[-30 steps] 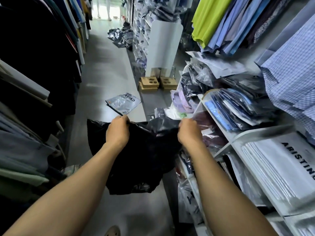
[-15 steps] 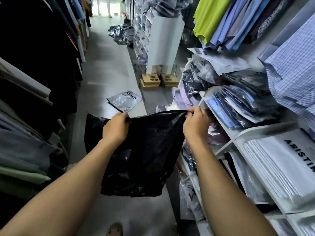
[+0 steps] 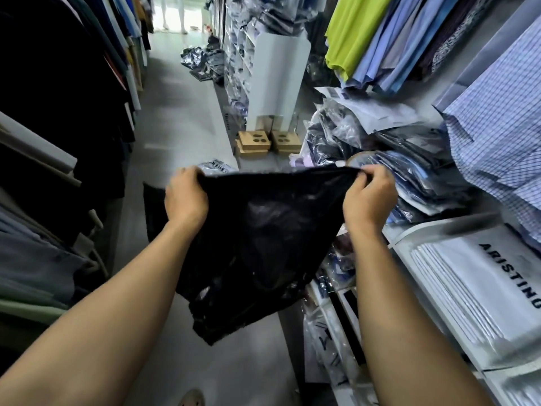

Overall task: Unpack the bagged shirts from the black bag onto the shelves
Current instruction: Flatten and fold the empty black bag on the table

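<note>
the black bag (image 3: 263, 244) hangs over the aisle floor (image 3: 181, 121), its top edge pulled wide between the left hand (image 3: 186, 197) and right hand (image 3: 369, 197), both gripping it; it looks empty, perhaps. bagged shirts (image 3: 415, 177) lie on the shelves (image 3: 433, 230) just right.

- black bag (image 3: 263, 244): opaque film, so whether anything is inside cannot be told; its left corner lies behind the left hand (image 3: 186, 197), whose fingertips are out of sight over the rim.
- right hand (image 3: 370, 197): pinches the rim; fingers smeared by motion blur.
- bagged shirt (image 3: 216, 167) on the floor: mostly behind the bag's rim, print unreadable.
- shelved packets (image 3: 336, 259): partly hidden by the right forearm.
- white packets (image 3: 483, 288): stack and lettering run to the right edge.
- foot (image 3: 191, 399): cut off by the bottom edge.
- pale legs (image 3: 172, 13) at the aisle's end: cut by the top edge, too small to identify.
</note>
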